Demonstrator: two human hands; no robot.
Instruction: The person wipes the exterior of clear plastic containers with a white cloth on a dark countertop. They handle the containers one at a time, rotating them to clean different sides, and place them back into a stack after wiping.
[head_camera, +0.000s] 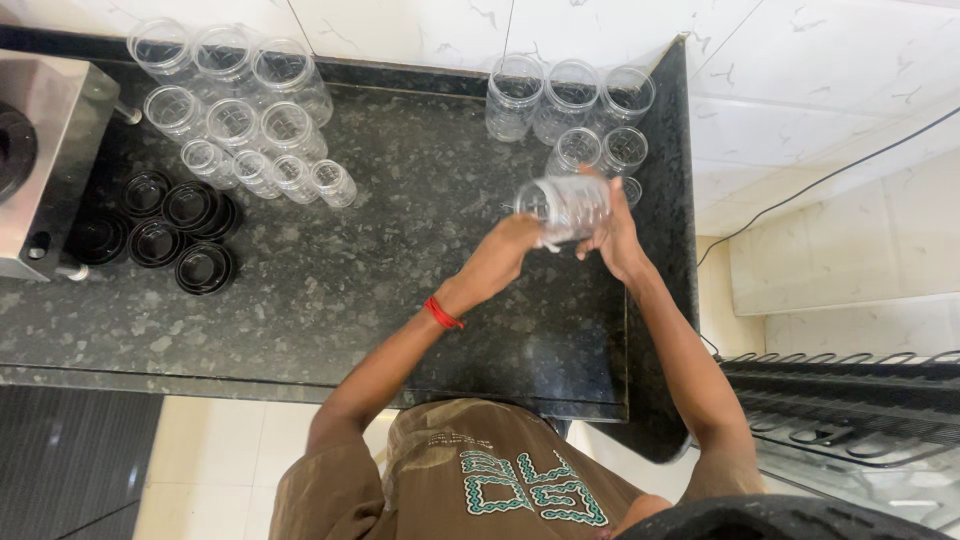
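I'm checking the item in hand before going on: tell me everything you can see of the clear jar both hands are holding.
The clear jar is see-through, plastic or glass by its look, round-bodied with a wide mouth and no lid. It is tipped on its side above the dark speckled counter, mouth toward the left. The left hand grips it from below-left; the right hand wraps its base end. It looks empty. It touches no other jar, though a cluster of upright jars stands just behind it.

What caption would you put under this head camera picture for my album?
Both hands, left hand and right hand, hold a clear plastic jar above a dark granite counter with more jars and black lids.
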